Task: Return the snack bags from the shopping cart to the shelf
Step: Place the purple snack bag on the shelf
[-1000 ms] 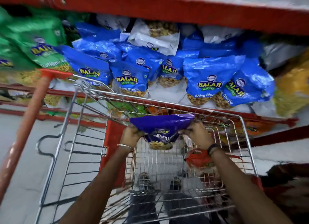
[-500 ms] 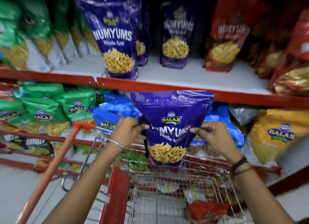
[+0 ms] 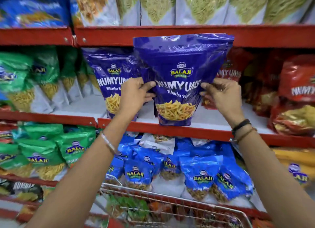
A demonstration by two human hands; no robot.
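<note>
A purple Numyums snack bag (image 3: 179,60) stands upright with its base at the front edge of the middle shelf (image 3: 209,134). My left hand (image 3: 133,96) pinches its left side and my right hand (image 3: 221,96) pinches its right side, both at mid-height. Just to its left stands a matching purple bag (image 3: 105,74), partly hidden behind my left hand. The wire shopping cart (image 3: 170,200) is at the bottom of the view, with green and orange bags blurred inside it.
Red Numyums bags (image 3: 296,91) fill the shelf to the right, green bags (image 3: 25,78) the left. Blue bags (image 3: 201,173) crowd the shelf below, with yellow bags at far right. Another stocked shelf runs above, its red edge (image 3: 170,34) just over the held bag.
Both hands lifted the purple bag out of the cart, up past the blue-bag shelf, and brought it to the middle shelf beside the matching purple bag. The view tilted upward.
</note>
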